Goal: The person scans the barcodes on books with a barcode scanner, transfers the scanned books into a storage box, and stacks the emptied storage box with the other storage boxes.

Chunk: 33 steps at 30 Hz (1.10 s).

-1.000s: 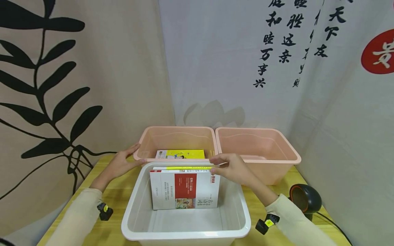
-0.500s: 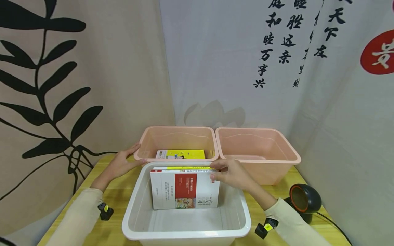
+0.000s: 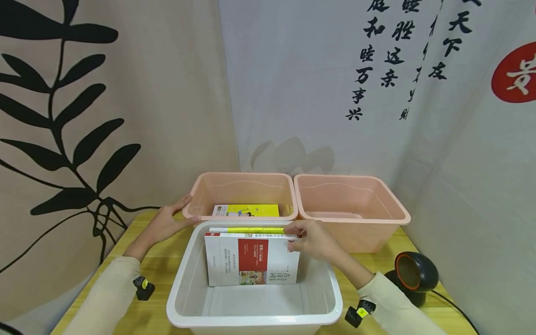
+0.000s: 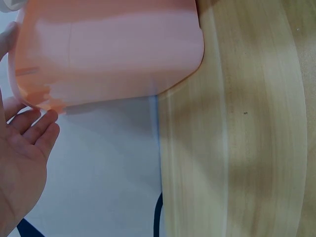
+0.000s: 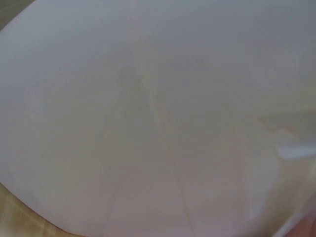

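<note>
Inside the white bin (image 3: 254,320), a white book (image 3: 222,260) with a red panel on its cover stands on edge against the far end. My right hand (image 3: 314,239) pinches its top right corner, thumb on the cover and fingers behind the top edge. Just behind it shows the yellow edge of another book (image 3: 247,230). My left hand (image 3: 165,225) rests at the near left corner of the left pink bin (image 3: 244,173), thumb by the front rim, fingers loosely straight along the outer side. In the right wrist view the bin's pale wall (image 5: 148,123) hides the hand.
A yellow book (image 3: 255,210) lies inside the left pink bin. Beside it stands a second pink bin (image 3: 351,220), close to the right curtain. A round black device (image 3: 415,272) with a cable sits at the right on the wooden table (image 3: 150,298).
The white book's top edge has shifted slightly toward me, showing more of the yellow book behind it. My right hand has moved with it; the left hand stays put.
</note>
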Motion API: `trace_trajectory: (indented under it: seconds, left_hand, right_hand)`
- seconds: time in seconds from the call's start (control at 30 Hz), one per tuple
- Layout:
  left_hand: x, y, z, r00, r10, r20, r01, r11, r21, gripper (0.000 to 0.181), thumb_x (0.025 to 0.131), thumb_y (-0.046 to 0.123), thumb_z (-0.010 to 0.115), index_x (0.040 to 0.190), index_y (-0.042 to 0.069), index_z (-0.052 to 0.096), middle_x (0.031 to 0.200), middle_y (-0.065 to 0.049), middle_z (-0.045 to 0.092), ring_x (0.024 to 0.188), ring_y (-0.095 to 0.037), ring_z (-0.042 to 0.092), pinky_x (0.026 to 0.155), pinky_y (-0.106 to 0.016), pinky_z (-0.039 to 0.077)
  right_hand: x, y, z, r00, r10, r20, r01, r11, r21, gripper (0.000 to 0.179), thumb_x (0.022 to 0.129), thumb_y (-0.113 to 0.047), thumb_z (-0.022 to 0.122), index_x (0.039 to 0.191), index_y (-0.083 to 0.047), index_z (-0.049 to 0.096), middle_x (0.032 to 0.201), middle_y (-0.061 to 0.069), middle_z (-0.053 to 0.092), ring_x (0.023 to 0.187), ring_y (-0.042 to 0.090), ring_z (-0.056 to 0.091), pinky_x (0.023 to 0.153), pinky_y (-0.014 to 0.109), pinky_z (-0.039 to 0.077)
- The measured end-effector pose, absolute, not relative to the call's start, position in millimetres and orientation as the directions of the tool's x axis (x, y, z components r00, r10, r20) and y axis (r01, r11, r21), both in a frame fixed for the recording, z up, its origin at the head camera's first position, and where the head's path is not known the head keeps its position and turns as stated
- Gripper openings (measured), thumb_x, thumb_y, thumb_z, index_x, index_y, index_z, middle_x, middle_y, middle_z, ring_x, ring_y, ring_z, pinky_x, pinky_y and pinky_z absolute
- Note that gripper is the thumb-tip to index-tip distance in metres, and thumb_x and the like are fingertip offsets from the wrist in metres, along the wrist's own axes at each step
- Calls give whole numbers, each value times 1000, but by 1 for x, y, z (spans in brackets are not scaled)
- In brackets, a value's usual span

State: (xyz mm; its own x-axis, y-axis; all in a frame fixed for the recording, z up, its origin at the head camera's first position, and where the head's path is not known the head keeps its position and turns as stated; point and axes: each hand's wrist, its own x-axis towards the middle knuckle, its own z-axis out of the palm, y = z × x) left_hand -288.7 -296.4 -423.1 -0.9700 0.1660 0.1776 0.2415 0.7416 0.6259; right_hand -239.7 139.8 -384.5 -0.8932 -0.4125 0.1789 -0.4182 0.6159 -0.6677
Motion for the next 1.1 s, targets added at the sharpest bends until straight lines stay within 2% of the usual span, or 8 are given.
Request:
trace_trajectory:
  seconds: [0.3,0.5,0.67,0.93,1.0,1.1]
  left_hand:
    - [-289,-295,-423,-967,175,184,252,744,619,96,93,58,68,160,4,27,168,-16,21,150,-50,26,115,-69,29]
    - [-288,-294,-423,-968,170,186,250,746,618,97,92,60,67,161,4,27,168,-17,22,149,-50,28,114,-69,31]
    - [-286,-295,-423,-971,165,172,237,744,625,98,92,60,68,161,5,25,168,-18,20,149,-51,26,113,-71,30]
    - [-285,-294,-421,-972,165,168,235,740,630,98,92,59,68,161,4,25,168,-19,20,149,-52,25,113,-71,30]
    - [-286,-295,-421,-971,166,171,238,744,625,98,92,59,68,161,4,26,168,-19,20,149,-51,25,113,-71,30]
    - [-287,-295,-421,-970,167,174,240,746,621,97,92,59,68,161,5,26,168,-18,20,150,-51,25,114,-71,29]
  right_hand:
    - [-239,136,-384,-889,-427,167,-442,701,-560,30,77,-8,90,104,-13,78,89,-6,67,79,14,57,65,27,53]
    - [-239,137,-387,-862,-481,156,-491,722,-487,28,76,-10,91,101,-12,78,91,-4,71,77,12,59,65,27,53]
    - [-240,137,-388,-847,-519,116,-513,740,-436,22,80,-12,88,95,-14,72,91,-4,71,75,12,59,64,28,53]
    - [-240,140,-385,-820,-557,133,-542,679,-495,21,80,-14,88,89,-16,70,77,-11,65,66,7,54,58,23,45]
    - [-240,142,-385,-813,-563,147,-544,647,-535,20,80,-14,88,89,-15,70,72,-11,64,62,6,51,54,22,41]
    - [-241,145,-384,-814,-557,167,-528,588,-613,19,81,-13,87,91,-13,71,75,-9,67,61,5,54,53,20,44]
